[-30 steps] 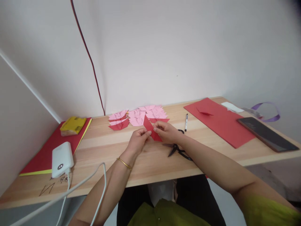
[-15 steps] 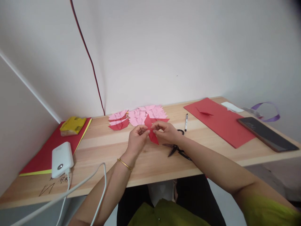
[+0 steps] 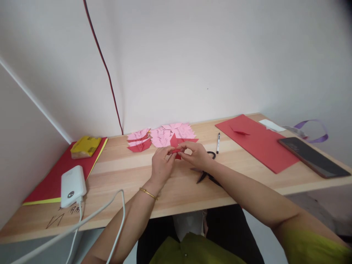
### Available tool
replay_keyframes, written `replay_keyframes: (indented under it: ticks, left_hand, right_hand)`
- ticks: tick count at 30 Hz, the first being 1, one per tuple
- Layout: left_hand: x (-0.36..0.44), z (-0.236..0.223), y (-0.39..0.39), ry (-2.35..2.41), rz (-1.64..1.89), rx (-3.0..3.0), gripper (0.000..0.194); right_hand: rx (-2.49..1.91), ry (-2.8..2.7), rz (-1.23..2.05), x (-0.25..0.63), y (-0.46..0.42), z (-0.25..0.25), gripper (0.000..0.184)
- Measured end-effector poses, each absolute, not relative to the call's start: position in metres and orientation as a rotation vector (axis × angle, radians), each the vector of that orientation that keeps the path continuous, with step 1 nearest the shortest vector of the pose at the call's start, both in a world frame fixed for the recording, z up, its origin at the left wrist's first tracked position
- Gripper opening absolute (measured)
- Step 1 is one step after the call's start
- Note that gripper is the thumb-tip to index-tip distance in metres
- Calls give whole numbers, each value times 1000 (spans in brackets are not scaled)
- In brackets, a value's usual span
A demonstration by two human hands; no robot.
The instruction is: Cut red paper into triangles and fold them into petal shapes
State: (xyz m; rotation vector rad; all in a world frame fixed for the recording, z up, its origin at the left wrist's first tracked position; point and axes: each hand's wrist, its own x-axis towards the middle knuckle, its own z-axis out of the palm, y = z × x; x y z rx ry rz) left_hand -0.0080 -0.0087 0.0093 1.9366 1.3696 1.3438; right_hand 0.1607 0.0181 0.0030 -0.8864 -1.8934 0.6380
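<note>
A piece of folded red paper (image 3: 180,140) with pointed tips is pinched between my two hands above the middle of the table. My left hand (image 3: 162,160) grips its left side with thumb and fingers. On its right side, the thumb and fingers of my right hand (image 3: 195,154) are closed on it too. Parts of the paper are hidden behind the fingers. Black scissors (image 3: 202,176) lie partly under my right wrist. Just behind my hands are folded pink papers (image 3: 161,137) and a folded red paper piece (image 3: 140,145).
To the right lie a marker pen (image 3: 218,143), a stack of red paper (image 3: 255,146) and a dark phone (image 3: 313,157). On the left, a white power bank (image 3: 73,185) with a cable and a yellow packet (image 3: 85,146) rest on red sheets (image 3: 46,187). A wall stands behind the table.
The lower part of the red paper, which pointed down between my hands, now shows shorter and bent at the fingers. My left hand has shifted slightly right.
</note>
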Motion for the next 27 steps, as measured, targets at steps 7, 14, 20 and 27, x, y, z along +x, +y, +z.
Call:
replay_keyframes:
  ticks: [7,14,20,27]
  left_hand:
    - [-10,11,-8,1417,1329,2252,17]
    - [-11,15,-7,1362,1287,1949,10]
    - [-13,12,-3,1278,1180,1650,13]
    - [-8,12,-5,1267,1130,1712,9]
  right_hand:
    - [-867,-1954,497,160,16,2,13]
    - [-879,-1889,691,161,16,11,12]
    - [-985,-1737,1075,165,22,7,23]
    - [-911,-1898,931,164,21,7,19]
